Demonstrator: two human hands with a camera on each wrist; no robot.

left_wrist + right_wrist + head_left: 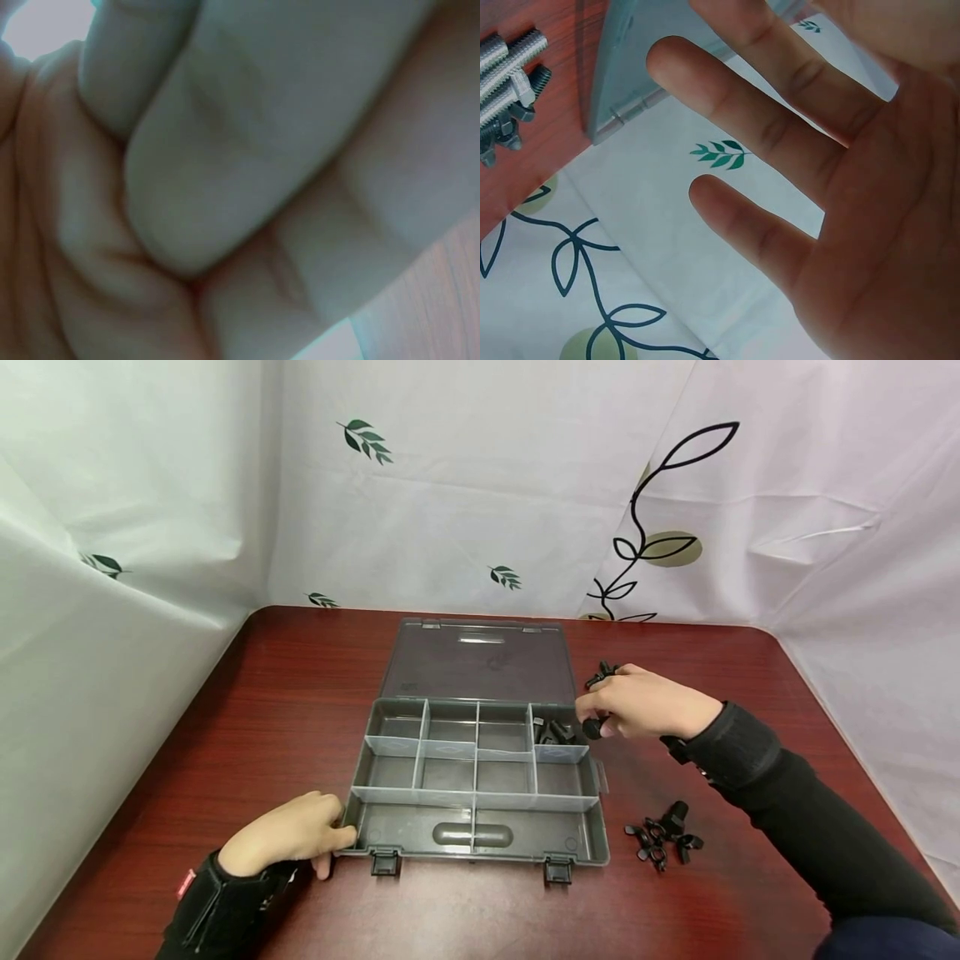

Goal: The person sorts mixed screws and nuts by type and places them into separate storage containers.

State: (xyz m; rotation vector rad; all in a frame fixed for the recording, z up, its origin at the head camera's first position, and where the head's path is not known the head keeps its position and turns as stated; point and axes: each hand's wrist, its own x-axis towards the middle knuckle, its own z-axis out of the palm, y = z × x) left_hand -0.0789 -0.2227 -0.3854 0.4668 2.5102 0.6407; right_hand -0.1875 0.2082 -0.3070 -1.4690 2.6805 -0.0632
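A grey plastic organizer box [480, 799] lies on the table with its lid laid back. My left hand [292, 835] grips its front left corner; the left wrist view shows those fingers [217, 135] curled in toward the palm. At the box's back right corner, my right hand [637, 702] pinches a small black knob [592, 727] between thumb and index finger. Its other fingers [727, 105] are extended in the right wrist view, where the knob is hidden. Several black pieces [553, 732] lie in the back right compartment beside this hand.
Beyond the right hand lie bolts [514, 79] with threaded metal shanks, partly hidden by the hand in the head view. A cluster of small black knobs [656, 837] lies right of the box. The see-through lid [480, 664] reaches toward the back edge; patterned cloth [480, 485] hangs behind.
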